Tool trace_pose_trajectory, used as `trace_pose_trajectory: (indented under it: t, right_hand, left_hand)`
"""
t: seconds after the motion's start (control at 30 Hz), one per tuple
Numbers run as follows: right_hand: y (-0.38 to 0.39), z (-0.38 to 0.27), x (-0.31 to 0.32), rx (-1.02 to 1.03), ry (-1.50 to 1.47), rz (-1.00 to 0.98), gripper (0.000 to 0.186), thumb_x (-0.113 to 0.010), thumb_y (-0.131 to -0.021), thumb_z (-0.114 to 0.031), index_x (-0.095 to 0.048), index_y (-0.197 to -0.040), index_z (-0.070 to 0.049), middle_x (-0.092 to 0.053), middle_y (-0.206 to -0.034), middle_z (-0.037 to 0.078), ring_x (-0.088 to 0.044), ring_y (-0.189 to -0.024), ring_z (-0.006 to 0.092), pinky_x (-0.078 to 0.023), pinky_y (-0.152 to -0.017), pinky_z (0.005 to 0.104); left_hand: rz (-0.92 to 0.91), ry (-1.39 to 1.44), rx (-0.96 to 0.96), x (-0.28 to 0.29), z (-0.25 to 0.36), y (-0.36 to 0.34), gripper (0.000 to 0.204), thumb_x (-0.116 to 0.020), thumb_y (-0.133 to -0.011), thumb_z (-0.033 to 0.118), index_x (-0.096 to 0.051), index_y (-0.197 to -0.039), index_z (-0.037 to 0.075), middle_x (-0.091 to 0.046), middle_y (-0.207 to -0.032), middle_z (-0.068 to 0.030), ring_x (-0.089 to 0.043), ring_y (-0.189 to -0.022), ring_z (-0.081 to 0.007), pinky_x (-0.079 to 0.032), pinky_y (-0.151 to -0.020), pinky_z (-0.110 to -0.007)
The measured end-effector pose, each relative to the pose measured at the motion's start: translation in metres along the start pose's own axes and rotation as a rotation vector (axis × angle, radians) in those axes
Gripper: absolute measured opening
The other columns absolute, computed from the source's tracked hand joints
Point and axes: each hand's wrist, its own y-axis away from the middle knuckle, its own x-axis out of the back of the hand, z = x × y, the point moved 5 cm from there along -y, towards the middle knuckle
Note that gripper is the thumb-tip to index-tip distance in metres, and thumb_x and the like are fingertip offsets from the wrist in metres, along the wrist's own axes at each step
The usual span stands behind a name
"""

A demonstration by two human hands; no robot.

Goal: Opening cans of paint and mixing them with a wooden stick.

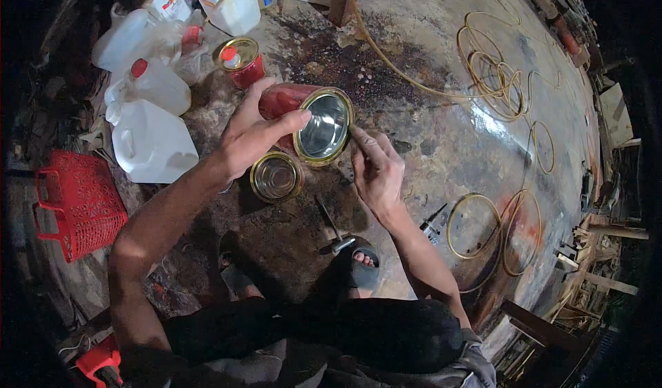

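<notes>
My left hand [250, 129] is wrapped round a red tin can [284, 102], its thumb over the gold rim. The can is tilted on its side, and its round end with a shiny silver surface faces up toward me. At the right edge of that rim, my right hand [376, 164] has its fingers curled in, the fingertips pressed to the rim. Just below the can stands a second round tin [276, 177] with a gold rim. A hammer [336, 233] lies on the floor near my right foot.
Another red tin [247, 71] and several white plastic jugs [155, 143] stand at the left, with a red plastic basket [83, 205] nearer. A yellow hose [493, 77] lies coiled across the right. A dark metal tool [431, 226] lies beside my right forearm.
</notes>
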Motion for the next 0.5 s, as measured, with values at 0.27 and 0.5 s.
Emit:
trace_pose_trajectory:
  t: [0.27, 0.5]
  right_hand:
    - [0.006, 0.004, -0.001, 0.058, -0.002, -0.006, 0.033, -0.059, -0.085, 0.006, -0.065, -0.116, 0.0, -0.066, -0.099, 0.018, -0.068, -0.084, 0.031, -0.054, -0.072, 0.0356]
    - [0.073, 0.068, -0.004, -0.518, -0.358, 0.219, 0.01, -0.062, -0.095, -0.008, -0.056, -0.094, 0.0, -0.056, -0.071, 0.002, -0.052, -0.063, 0.0054, -0.046, -0.056, 0.0245]
  left_hand:
    - [-0.04, -0.03, 0.0, 0.004, 0.001, 0.002, 0.084, -0.074, -0.087, 0.026, -0.023, -0.148, -0.003, -0.049, -0.136, -0.0144, -0.048, -0.125, -0.0217, -0.037, -0.108, -0.036]
    - [-0.004, 0.073, 0.0, 0.032, -0.004, -0.002, 0.073, -0.065, -0.09, 0.033, -0.032, -0.146, 0.001, -0.051, -0.135, -0.0132, -0.048, -0.126, -0.0225, -0.039, -0.106, -0.04]
